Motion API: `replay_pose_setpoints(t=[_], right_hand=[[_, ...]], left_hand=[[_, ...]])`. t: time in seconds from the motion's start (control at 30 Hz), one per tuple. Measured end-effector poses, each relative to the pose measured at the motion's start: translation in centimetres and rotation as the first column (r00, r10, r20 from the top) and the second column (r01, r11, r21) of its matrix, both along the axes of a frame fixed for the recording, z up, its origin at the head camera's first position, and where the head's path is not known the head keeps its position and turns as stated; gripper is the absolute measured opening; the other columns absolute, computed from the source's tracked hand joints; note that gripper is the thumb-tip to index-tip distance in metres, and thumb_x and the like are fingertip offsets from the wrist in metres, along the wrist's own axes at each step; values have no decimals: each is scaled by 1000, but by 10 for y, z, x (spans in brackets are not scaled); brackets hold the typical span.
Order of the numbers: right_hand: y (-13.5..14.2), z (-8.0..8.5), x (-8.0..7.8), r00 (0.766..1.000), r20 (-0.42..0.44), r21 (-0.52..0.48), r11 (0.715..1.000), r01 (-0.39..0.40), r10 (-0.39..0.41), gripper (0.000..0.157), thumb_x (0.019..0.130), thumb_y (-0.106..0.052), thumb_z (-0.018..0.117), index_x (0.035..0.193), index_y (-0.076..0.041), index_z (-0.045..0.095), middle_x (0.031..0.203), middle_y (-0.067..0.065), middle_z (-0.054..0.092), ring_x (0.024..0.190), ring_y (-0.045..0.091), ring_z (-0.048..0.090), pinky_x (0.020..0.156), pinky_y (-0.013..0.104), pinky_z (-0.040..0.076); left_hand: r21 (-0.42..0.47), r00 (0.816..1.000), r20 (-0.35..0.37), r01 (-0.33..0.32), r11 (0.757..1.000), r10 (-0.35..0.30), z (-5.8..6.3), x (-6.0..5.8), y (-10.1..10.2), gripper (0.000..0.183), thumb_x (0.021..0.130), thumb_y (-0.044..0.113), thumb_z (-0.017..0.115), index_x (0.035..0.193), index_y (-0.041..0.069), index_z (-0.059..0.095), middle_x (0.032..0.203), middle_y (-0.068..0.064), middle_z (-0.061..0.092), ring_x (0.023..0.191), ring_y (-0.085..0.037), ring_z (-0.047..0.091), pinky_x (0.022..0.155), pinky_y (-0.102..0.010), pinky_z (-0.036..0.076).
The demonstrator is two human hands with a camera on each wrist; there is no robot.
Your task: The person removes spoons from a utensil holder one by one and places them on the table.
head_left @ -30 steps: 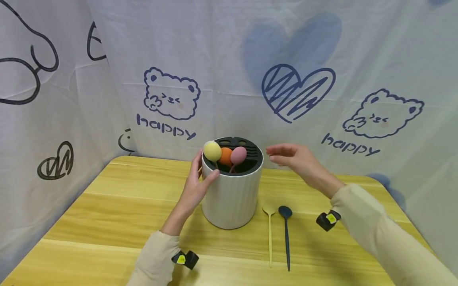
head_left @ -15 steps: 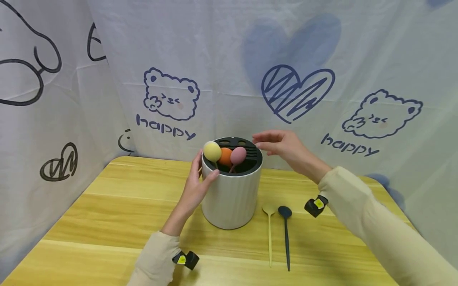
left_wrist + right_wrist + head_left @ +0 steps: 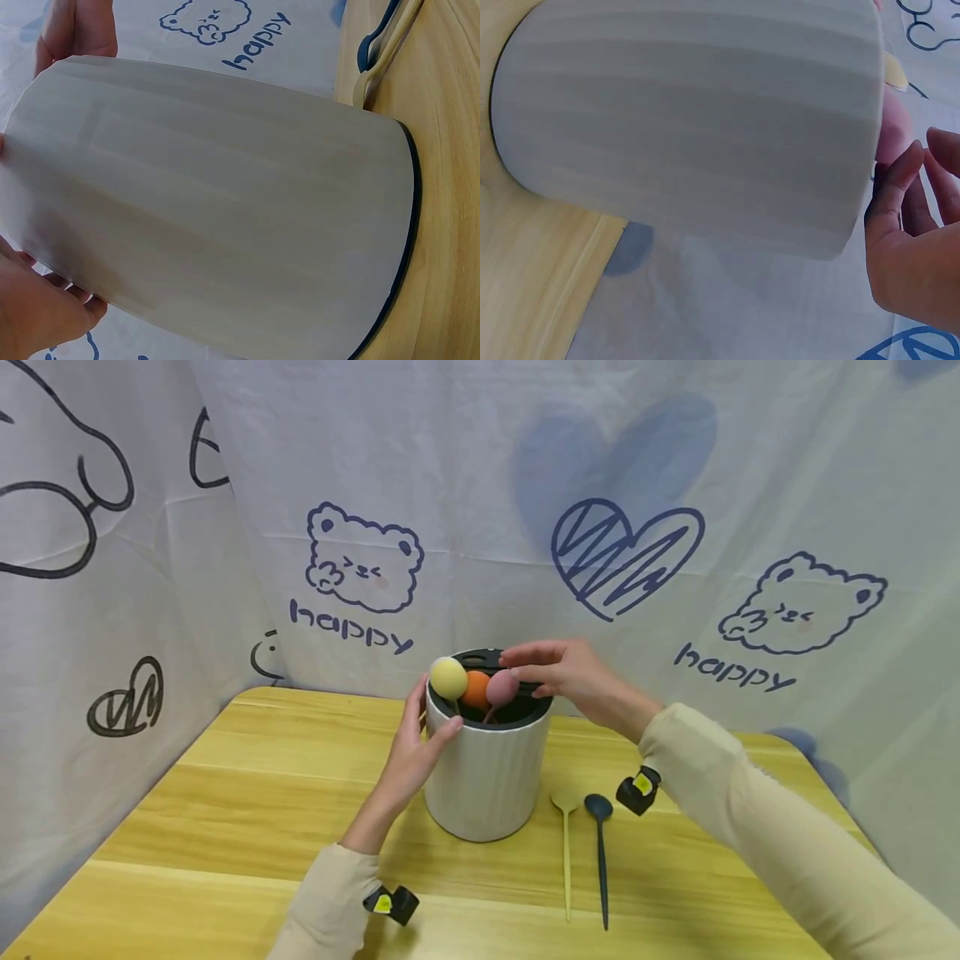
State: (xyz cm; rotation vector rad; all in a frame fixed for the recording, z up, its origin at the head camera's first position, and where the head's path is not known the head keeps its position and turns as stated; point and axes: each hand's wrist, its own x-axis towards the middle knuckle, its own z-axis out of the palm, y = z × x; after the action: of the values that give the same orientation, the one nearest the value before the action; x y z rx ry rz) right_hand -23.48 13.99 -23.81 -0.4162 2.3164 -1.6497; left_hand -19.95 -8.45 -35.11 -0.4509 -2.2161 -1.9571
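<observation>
A white ribbed utensil holder (image 3: 483, 785) with a black slotted top stands upright on the table. My left hand (image 3: 416, 752) grips its left side, with the thumb over the front rim and the fingers round the side. A yellow spoon (image 3: 448, 678), an orange spoon (image 3: 476, 690) and a pink spoon (image 3: 502, 688) stand in it, bowls up. My right hand (image 3: 577, 681) is over the right of the rim, fingers extended beside the pink spoon bowl. In the right wrist view, its fingertips are close to the pink bowl (image 3: 894, 127); whether they touch cannot be made out.
To the holder's right, a pale yellow spoon (image 3: 566, 852) and a dark blue spoon (image 3: 602, 852) lie side by side on the wooden table (image 3: 247, 827). A printed white cloth (image 3: 480, 485) hangs behind the table and along its left.
My right hand has moved left from beside the holder to over its rim, up to the pink spoon. The left hand keeps its grip, and the spoons have not visibly moved.
</observation>
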Motion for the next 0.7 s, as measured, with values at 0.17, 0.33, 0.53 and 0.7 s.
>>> replay_pose_setpoints(t=[0.17, 0.33, 0.53, 0.7], right_hand=[[-2, -4, 0, 1000, -2, 26, 1000, 14, -14, 35, 93, -11, 62, 127, -2, 62, 128, 10, 61, 115, 25, 55, 91, 41, 48], [-3, -5, 0, 999, 8, 69, 996, 48, -49, 37, 92, -11, 64, 128, -5, 62, 129, 9, 61, 112, 24, 55, 85, 35, 48], [-4, -7, -1, 998, -22, 124, 990, 65, -62, 34, 92, -9, 63, 126, -5, 64, 122, 10, 64, 103, 24, 57, 70, 30, 48], [-5, -7, 0, 997, -49, 164, 984, 75, -68, 33, 91, -11, 65, 124, -4, 65, 118, 10, 66, 98, 24, 58, 64, 29, 48]], left_hand=[[-4, 1000, 5, -3, 1000, 3, -1, 0, 0, 83, 90, 36, 57, 155, 11, 13, 159, -12, 14, 143, -28, 17, 115, -48, 15], [-3, 1000, 5, -3, 1000, 3, -1, 0, 0, 83, 89, 35, 57, 155, 10, 13, 159, -12, 15, 143, -28, 18, 115, -48, 15], [7, 1000, -3, -1, 1000, 1, 0, 0, 0, 83, 89, 33, 57, 155, 9, 13, 158, -14, 15, 143, -29, 18, 115, -48, 15], [5, 1000, 5, 3, 1000, -3, 1, 1, 0, 82, 90, 33, 57, 155, 9, 13, 159, -14, 14, 144, -30, 17, 115, -49, 15]])
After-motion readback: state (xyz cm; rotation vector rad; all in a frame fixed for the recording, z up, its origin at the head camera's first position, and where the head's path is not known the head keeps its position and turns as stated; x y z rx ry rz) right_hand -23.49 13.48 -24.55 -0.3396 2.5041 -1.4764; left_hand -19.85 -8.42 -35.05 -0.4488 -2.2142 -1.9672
